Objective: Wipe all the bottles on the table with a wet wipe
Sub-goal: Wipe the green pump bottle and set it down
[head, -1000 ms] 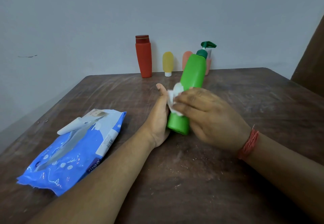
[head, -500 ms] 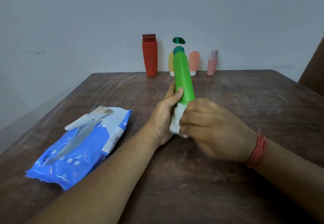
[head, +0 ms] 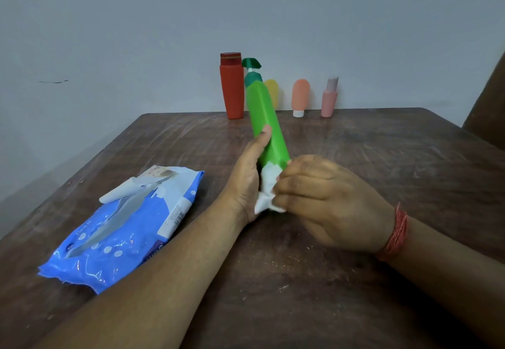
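A person's left hand (head: 247, 173) grips a green pump bottle (head: 266, 119) above the middle of a dark, scuffed wooden table (head: 355, 151), the thumb laid up along the bottle's near face and the rest of the fingers hidden behind it. The bottle leans with its dark green pump head (head: 251, 63) pointing up and away toward the far wall, its base low between the two hands. The right hand (head: 325, 201), fingers curled together, pinches a crumpled white wet wipe (head: 266, 190) against the lower end of the bottle; the wipe covers the base and hangs slightly below it. A red thread band (head: 396, 233) circles the right wrist.

Along the far edge of the table, against the pale wall, four more bottles stand upright in a row. At the left is a tall red bottle (head: 231, 89) with a darker cap. Next comes a yellow tube (head: 273, 93), partly hidden behind the green bottle. To its right stands a peach tube (head: 300, 97) resting on a white cap, and farthest right a small pink bottle (head: 329, 98) with a pale top.

On the near left of the table lies a blue pack of wet wipes (head: 120, 228), its white sealing flap (head: 123, 191) peeled back and curled up from the opening. Pale specks dot the tabletop near the hands.
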`<state>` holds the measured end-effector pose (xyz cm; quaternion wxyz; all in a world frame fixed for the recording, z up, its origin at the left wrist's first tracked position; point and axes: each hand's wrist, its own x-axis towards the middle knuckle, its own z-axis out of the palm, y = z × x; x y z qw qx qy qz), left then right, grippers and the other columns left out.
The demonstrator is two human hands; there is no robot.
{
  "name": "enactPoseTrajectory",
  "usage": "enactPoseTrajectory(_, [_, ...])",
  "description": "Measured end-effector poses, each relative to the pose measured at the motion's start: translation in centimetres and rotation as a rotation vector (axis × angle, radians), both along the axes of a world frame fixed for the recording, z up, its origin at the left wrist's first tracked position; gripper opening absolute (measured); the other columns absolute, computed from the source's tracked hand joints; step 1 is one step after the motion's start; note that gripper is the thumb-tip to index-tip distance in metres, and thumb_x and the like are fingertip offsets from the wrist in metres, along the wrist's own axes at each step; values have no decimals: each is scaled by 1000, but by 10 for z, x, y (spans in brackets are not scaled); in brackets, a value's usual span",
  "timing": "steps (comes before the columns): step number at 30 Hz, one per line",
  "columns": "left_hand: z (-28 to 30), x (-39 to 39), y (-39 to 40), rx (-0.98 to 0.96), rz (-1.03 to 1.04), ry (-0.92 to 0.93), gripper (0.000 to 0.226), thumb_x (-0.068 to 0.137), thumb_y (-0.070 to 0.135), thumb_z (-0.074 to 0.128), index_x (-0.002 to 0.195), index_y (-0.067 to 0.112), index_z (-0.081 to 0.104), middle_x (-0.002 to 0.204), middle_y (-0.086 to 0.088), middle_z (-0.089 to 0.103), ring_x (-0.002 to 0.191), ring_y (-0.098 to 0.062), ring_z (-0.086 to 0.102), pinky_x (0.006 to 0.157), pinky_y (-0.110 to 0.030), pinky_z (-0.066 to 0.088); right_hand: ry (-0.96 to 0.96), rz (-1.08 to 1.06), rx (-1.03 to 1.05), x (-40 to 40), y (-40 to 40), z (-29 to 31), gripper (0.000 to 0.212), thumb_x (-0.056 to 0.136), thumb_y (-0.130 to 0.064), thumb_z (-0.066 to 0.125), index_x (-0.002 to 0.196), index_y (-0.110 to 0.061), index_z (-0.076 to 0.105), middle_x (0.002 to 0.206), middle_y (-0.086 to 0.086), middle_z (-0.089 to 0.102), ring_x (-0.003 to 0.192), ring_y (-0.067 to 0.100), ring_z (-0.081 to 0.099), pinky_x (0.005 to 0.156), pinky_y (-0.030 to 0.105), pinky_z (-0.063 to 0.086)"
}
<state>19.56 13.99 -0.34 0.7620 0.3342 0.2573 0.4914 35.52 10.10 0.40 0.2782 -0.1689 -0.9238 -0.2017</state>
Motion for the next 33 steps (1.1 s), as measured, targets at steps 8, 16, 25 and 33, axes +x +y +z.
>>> enactPoseTrajectory(8, [-3,-3,4,-56,35,-59,63,72,70,71,87,11,56,71,-3,51,57,-15,55,51,-26,48,-7,3,-72,-1,-6,0,28,86,3,52,103,-2,73,102,10,68,92,30,63,89,37,49])
enactPoseTrajectory(16, [-1,-1,0,-14,-5,-42,58,86,65,53,88,7,61,70,-6,55,57,-17,56,53,-24,50,21,-71,-154,5,-4,3,34,82,1,50,107,-4,72,109,10,67,99,27,63,95,35,49])
enactPoseTrajectory(25, [-4,-4,8,27,60,-77,75,93,67,40,116,0,63,102,-17,65,90,-29,63,82,-39,52,-30,-87,-175,8,-1,1,30,89,-8,50,111,-7,71,111,7,66,99,25,62,95,31,47])
enactPoseTrajectory(33, [-6,-5,10,21,85,-91,89,97,70,23,142,-1,50,122,-19,66,98,-32,65,102,-49,44,32,-111,-202,11,0,3,38,100,-41,51,112,-10,70,110,5,66,102,21,61,96,29,44])
